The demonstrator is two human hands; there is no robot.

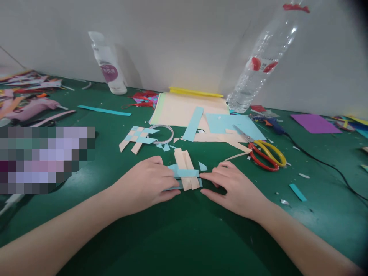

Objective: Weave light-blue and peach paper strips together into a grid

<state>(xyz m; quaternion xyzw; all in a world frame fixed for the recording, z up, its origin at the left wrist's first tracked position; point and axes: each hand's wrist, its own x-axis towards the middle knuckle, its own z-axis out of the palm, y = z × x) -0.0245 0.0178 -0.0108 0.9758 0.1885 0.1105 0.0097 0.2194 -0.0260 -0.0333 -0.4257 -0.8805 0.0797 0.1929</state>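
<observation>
A small weave of peach and light-blue paper strips (185, 172) lies on the green table (184, 237) in front of me. My left hand (149, 184) rests on its left side, fingers closed on the ends of the blue strips. My right hand (232, 188) touches its right edge, fingertips pinching the end of a blue strip. A second, finished-looking woven piece (138, 138) lies further back on the left.
Red-and-yellow scissors (263, 151) lie to the right, near blue paper (232, 124) and a stack of peach sheets (184, 109). A tape roll (163, 132), a glue bottle (107, 63), a clear plastic bottle (264, 57), a black cable (322, 163) and paper scraps lie around.
</observation>
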